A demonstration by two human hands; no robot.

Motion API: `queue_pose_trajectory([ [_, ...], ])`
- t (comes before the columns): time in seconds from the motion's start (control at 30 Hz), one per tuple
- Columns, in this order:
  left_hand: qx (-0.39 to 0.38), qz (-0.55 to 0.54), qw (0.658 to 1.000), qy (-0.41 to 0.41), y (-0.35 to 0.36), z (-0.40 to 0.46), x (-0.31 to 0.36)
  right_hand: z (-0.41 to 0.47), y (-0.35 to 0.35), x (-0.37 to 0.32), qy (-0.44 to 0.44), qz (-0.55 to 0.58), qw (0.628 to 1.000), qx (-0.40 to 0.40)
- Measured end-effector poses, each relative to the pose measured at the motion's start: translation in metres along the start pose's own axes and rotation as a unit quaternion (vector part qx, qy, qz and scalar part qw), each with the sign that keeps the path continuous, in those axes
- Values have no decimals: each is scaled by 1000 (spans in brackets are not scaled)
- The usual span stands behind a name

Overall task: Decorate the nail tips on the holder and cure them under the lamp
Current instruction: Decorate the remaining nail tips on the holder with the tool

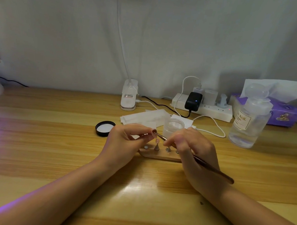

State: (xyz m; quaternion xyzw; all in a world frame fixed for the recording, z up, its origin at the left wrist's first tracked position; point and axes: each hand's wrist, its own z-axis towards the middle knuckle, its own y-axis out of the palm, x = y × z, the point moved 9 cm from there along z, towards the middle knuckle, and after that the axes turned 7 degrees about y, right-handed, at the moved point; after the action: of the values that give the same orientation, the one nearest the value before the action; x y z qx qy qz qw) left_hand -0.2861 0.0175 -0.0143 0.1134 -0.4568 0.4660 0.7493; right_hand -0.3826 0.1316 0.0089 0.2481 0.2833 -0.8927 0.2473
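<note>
The wooden holder (159, 155) lies on the table (47, 147) directly below both hands, with a nail tip (157, 141) standing upright on one of its pegs. The right hand (191, 150) grips a thin brush (213, 168), its tip reaching toward the left hand's fingers. The left hand (124, 143) pinches a small item too small to identify. A black cap (104, 128) lies just left; a clear jar (173, 129) stands behind.

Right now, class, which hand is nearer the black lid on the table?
Left. The left hand sits just right of the black lid; the right hand, holding the brush, is farther right.
</note>
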Motion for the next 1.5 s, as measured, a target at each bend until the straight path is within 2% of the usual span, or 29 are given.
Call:
queue_pose_trajectory([
  [0.17, 11, -21, 1000, -19, -2, 0, 0, -1, -7, 6, 24, 59, 998, 21],
  [0.43, 10, 1, 1000, -18, -3, 0, -3, 0, 2, -1, 4, -5, 1000, -10],
  [0.63, 11, 13, 1000, -13, -4, 0, -1, 1, -7, 15, 80, 45, 996, 17],
  [0.83, 15, 11, 1000, -19, -4, 1, -6, 0, 4, -5, -20, -21, 999, -18],
  [1.07, 21, 17, 1000, 5, -4, 1, 1, 2, -7, 16, 90, 46, 995, 17],
  [1.23, 23, 29, 999, 11, -5, 1, 1, 0, 1, -2, 0, 1, 1000, -7],
  [1.3, 23, 32, 999, 11, -5, 1, 1, 0, 3, -2, -5, -2, 1000, -12],
  [1.5, 19, 30, 999, 17, -4, 1, 4, 2, -7, 14, 86, 31, 996, 23],
])
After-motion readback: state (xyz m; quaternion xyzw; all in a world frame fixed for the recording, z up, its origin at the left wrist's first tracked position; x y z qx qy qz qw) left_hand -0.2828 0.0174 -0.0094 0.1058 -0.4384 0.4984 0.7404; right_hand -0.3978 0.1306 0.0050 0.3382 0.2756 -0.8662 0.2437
